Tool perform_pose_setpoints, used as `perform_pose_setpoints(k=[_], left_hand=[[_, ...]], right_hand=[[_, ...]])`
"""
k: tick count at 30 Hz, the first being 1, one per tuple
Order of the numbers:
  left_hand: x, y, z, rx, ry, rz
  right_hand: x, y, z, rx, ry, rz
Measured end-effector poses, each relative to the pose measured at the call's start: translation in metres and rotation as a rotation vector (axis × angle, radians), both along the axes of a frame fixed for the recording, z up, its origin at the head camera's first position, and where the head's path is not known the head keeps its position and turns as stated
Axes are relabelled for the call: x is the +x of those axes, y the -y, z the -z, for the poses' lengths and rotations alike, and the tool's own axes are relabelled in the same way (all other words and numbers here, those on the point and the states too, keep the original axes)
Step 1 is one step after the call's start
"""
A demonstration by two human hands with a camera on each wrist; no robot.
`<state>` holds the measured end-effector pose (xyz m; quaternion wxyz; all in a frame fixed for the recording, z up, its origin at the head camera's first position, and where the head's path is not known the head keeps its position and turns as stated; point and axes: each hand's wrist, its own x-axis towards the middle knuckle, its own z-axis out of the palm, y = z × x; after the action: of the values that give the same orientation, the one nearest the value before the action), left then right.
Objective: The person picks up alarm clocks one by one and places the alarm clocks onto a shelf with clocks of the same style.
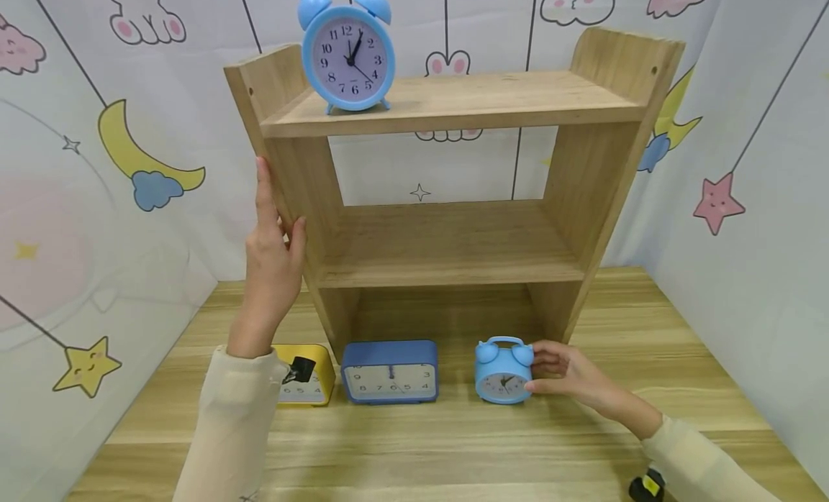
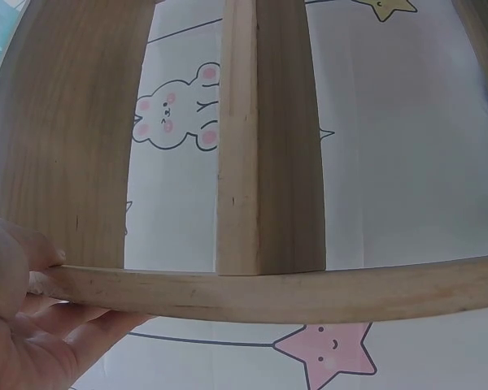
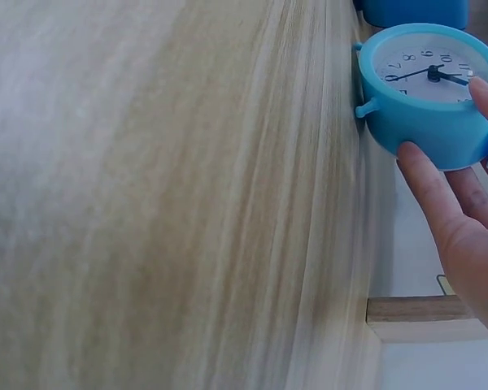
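A three-tier wooden shelf (image 1: 453, 247) stands on the table. My left hand (image 1: 270, 261) holds its left side panel, thumb on the front edge and fingers along the outer face; the left wrist view shows that panel (image 2: 268, 296) between thumb and fingers. Low on the right, a small round light-blue twin-bell alarm clock (image 1: 500, 369) stands at the front of the shelf's bottom opening. With thumb on the dial's rim and fingers round the side, my right hand (image 1: 570, 378) grips that clock, its fingers also visible beneath the clock's case (image 3: 427, 126) in the right wrist view.
A larger light-blue twin-bell clock (image 1: 352, 60) stands at the left of the top board. On the table are a rectangular blue clock (image 1: 390, 352) and, left of it, a yellow clock (image 1: 325, 372) partly behind my left sleeve. Cartoon-print cloth (image 1: 155, 257) hangs behind and beside.
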<state>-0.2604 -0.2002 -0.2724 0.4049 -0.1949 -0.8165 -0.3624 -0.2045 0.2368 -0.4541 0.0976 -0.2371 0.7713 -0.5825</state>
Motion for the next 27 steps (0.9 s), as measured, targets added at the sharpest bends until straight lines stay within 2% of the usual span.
perform_pose_setpoints(k=[12, 27], left_hand=[[0.0005, -0.0021, 0.0002, 0.012, 0.018, 0.012], [0.0022, -0.0016, 0.001, 0.002, 0.008, -0.013]], right_hand=[[0.0023, -0.0023, 0.0018, -0.022, 0.041, 0.012], [0.0035, -0.0065, -0.0043, -0.037, 0.082, 0.0]])
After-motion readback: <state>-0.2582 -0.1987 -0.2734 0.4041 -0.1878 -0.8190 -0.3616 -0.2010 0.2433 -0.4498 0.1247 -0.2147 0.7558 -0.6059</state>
